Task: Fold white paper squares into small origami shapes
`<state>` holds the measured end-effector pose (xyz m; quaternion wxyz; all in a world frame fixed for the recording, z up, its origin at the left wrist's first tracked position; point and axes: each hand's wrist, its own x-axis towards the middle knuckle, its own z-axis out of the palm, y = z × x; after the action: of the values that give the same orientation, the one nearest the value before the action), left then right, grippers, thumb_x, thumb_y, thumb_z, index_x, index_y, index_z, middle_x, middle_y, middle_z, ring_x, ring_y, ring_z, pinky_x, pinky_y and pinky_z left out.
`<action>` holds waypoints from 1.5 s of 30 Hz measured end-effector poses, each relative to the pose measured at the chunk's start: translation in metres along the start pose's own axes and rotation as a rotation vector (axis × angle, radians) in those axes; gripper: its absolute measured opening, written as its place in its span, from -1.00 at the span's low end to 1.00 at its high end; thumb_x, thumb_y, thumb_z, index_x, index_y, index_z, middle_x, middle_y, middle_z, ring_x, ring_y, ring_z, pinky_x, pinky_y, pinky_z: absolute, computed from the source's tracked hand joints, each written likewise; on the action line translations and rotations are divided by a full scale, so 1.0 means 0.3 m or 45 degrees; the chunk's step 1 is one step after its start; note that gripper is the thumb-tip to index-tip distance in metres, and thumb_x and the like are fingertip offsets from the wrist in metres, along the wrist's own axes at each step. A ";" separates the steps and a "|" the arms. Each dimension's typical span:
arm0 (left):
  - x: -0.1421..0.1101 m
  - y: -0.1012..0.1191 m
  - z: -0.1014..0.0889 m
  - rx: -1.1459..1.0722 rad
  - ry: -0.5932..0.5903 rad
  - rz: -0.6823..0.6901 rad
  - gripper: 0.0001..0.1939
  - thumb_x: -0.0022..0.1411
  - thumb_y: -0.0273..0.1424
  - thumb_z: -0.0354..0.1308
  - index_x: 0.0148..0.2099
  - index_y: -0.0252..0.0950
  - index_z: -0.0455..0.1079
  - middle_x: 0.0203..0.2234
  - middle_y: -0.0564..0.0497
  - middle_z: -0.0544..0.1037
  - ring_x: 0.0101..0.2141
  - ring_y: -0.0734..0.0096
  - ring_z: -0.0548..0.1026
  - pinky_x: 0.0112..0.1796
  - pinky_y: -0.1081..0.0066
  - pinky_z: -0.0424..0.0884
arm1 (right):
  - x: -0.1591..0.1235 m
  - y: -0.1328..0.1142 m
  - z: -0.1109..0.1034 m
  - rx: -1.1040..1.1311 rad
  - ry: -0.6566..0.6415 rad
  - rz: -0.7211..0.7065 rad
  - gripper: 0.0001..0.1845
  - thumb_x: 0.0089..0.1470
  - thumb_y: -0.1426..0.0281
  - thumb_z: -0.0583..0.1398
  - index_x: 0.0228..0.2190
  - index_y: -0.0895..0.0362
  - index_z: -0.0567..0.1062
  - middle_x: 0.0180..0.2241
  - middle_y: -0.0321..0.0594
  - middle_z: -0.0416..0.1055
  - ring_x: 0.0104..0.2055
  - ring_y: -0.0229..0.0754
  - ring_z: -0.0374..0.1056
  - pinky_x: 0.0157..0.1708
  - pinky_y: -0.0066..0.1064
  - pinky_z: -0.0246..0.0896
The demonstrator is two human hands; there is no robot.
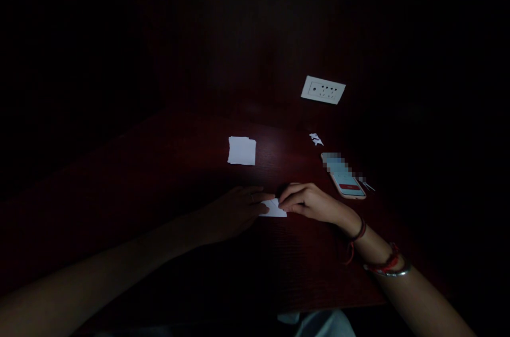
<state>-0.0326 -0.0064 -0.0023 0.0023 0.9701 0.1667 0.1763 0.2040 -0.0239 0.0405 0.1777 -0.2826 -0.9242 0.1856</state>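
Observation:
A small white piece of paper (275, 211) with a slanting crease or folded edge lies on the dark red table in front of me. My left hand (241, 211) reaches in from the left, its fingers stretched out, with fingertips resting on the paper's left part. From the right, my right hand (308, 201) has its bent fingers together at the paper's right edge, pinching it. Farther back lies a stack of white paper sheets (241, 151), somewhat uneven at its edges, apart from both hands.
To the right lies a phone (346, 182) with its screen lit, beside a small metal object (367, 184), possibly scissors. Crumpled or folded paper (316, 139) sits behind the phone. A white socket plate (323, 90) is on the back wall. Deep shadow surrounds the table (159, 167).

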 end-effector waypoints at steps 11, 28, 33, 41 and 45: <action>0.014 0.026 -0.020 0.105 -0.103 -0.045 -0.68 0.18 -0.52 -0.11 -0.01 -0.20 0.17 0.02 0.06 0.21 0.04 0.24 0.07 -0.07 0.28 0.05 | 0.002 0.002 0.005 -0.051 0.033 0.057 -0.77 -0.01 0.42 0.10 -0.25 0.17 0.44 -0.22 -0.17 0.34 -0.20 -0.25 0.27 -0.15 -0.42 0.16; 0.033 0.035 -0.015 0.175 -0.100 -0.075 -0.72 0.14 -0.49 -0.04 -0.07 -0.19 0.24 -0.03 0.06 0.24 -0.09 0.23 0.18 -0.13 0.26 0.11 | -0.003 -0.006 0.002 -0.332 -0.071 0.000 -0.70 0.03 0.49 0.04 -0.15 0.20 0.35 -0.21 -0.10 0.28 -0.12 -0.19 0.19 -0.15 -0.38 0.15; 0.035 0.045 -0.026 0.191 -0.107 -0.095 -0.72 0.16 -0.47 -0.05 -0.07 -0.18 0.24 -0.02 0.05 0.24 -0.09 0.24 0.19 -0.13 0.27 0.11 | -0.013 0.004 -0.008 -0.404 -0.077 0.043 -0.75 0.02 0.41 0.08 -0.24 0.20 0.42 -0.26 -0.12 0.31 -0.18 -0.19 0.22 -0.17 -0.37 0.14; 0.042 0.060 -0.052 0.188 -0.139 -0.110 -0.73 0.15 -0.50 -0.05 -0.07 -0.22 0.24 -0.03 0.04 0.25 -0.11 0.25 0.20 -0.15 0.29 0.14 | -0.016 -0.008 -0.021 -0.364 -0.089 0.100 -0.79 0.00 0.40 0.10 -0.29 0.18 0.45 -0.27 -0.17 0.29 -0.22 -0.24 0.24 -0.19 -0.42 0.13; 0.043 0.064 -0.058 0.173 -0.116 -0.099 -0.74 0.15 -0.51 -0.06 -0.09 -0.24 0.25 -0.04 0.02 0.27 -0.13 0.26 0.21 -0.16 0.31 0.15 | -0.017 -0.015 -0.029 -0.271 -0.120 0.096 -0.80 0.00 0.43 0.10 -0.30 0.19 0.46 -0.26 -0.18 0.28 -0.23 -0.27 0.24 -0.21 -0.48 0.14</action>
<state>-0.0212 -0.0213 0.0197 -0.0490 0.9678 0.2155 0.1203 0.2095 -0.0282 0.0490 0.0959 -0.3253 -0.9347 0.1061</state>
